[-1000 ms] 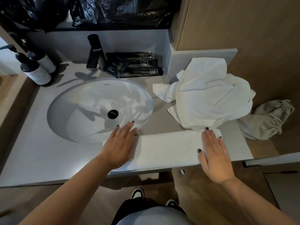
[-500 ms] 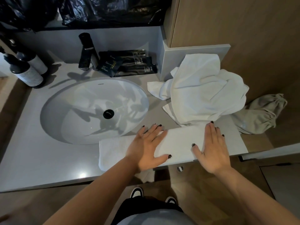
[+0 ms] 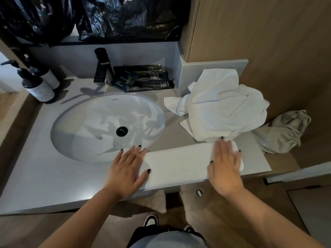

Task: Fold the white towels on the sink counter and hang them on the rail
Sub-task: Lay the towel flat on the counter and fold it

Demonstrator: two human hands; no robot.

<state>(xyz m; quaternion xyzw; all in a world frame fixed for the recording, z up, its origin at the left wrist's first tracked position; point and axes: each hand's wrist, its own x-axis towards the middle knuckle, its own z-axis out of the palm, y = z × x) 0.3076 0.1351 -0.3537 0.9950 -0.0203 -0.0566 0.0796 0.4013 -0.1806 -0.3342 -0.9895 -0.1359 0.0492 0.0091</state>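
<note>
A white towel folded into a long narrow strip (image 3: 177,163) lies along the front edge of the grey sink counter (image 3: 44,176). My left hand (image 3: 128,170) rests flat on its left end, fingers spread. My right hand (image 3: 224,167) lies flat on its right end, slightly blurred. Behind the strip, a crumpled heap of white towels (image 3: 222,108) sits at the counter's right end, leaning on the low grey partition. No rail is in view.
The oval white basin (image 3: 93,122) fills the counter's middle, with a black tap (image 3: 103,67) behind it. Dark amenity packets (image 3: 145,79) lie by the tap, two pump bottles (image 3: 37,85) stand at far left. A beige cloth bag (image 3: 284,131) hangs off the right end.
My left hand slid right to the strip's middle and then back left to its end, smoothing it. My right hand stayed on the right end.
</note>
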